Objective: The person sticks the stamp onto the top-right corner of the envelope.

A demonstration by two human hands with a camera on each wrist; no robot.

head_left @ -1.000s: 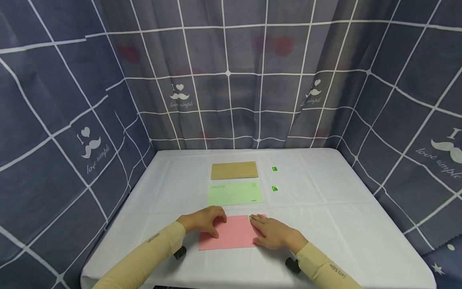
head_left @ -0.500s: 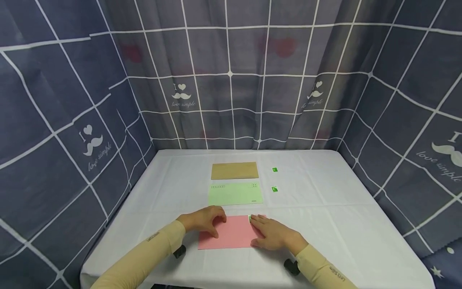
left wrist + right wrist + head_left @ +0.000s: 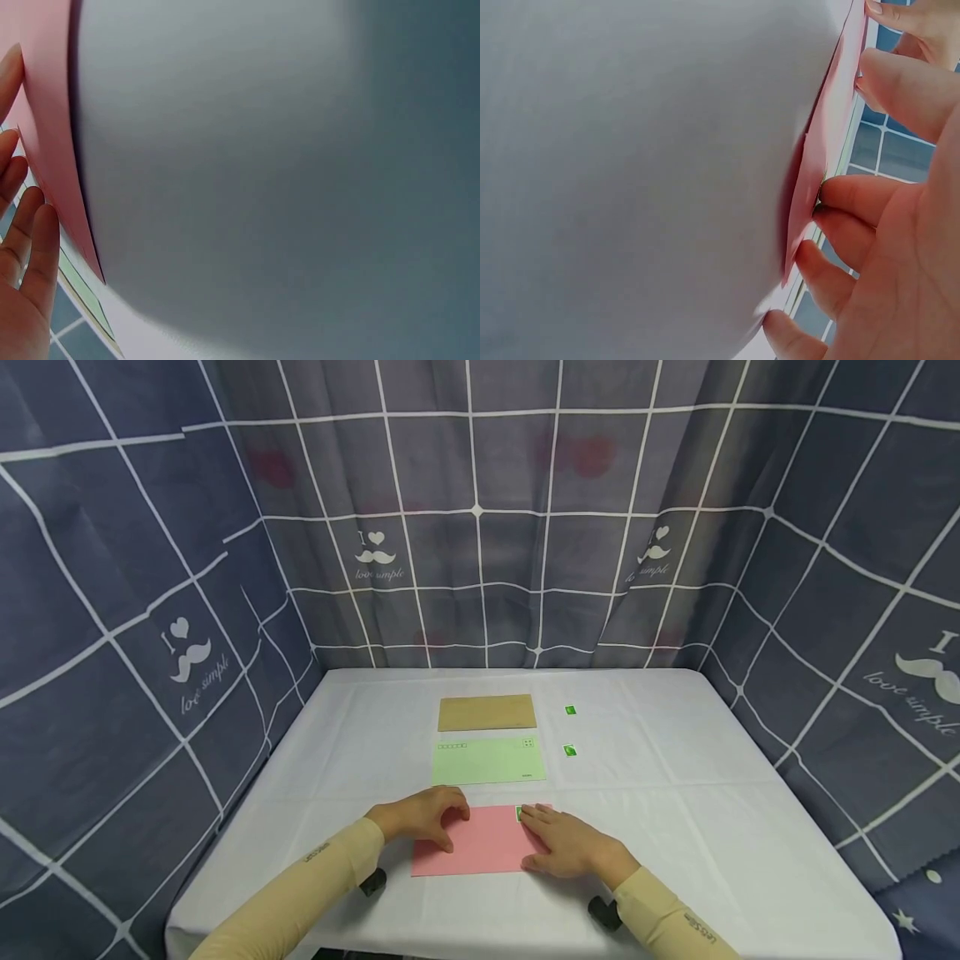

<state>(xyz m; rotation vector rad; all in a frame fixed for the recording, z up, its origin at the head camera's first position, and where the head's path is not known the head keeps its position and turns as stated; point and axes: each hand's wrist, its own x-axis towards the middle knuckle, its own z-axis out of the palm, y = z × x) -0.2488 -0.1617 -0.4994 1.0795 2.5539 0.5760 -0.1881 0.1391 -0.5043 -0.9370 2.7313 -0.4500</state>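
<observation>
Two hands are pressing a pink envelope flat on a white-clothed table

In the head view, the left hand point(image 3: 422, 818) is resting on the upper left corner of the pink envelope point(image 3: 480, 847), a flat matte paper rectangle at the near edge of the table point(image 3: 675, 793), its fingers loosely arched with nothing clasped; the right hand point(image 3: 567, 843) is lying with straight fingers on the right end, fingertips touching a small green stamp point(image 3: 518, 812) at the top right corner. Beyond it are lying a pale green envelope point(image 3: 488, 761) and a brown kraft envelope point(image 3: 487, 712), with two more green stamps point(image 3: 571, 730) to their right. In the left wrist view, straight fingers point(image 3: 30, 247) are meeting the thin pink edge on smooth cloth. In the right wrist view, the fingers point(image 3: 855, 240) are pushing down on the envelope's edge, not curled round it
</observation>
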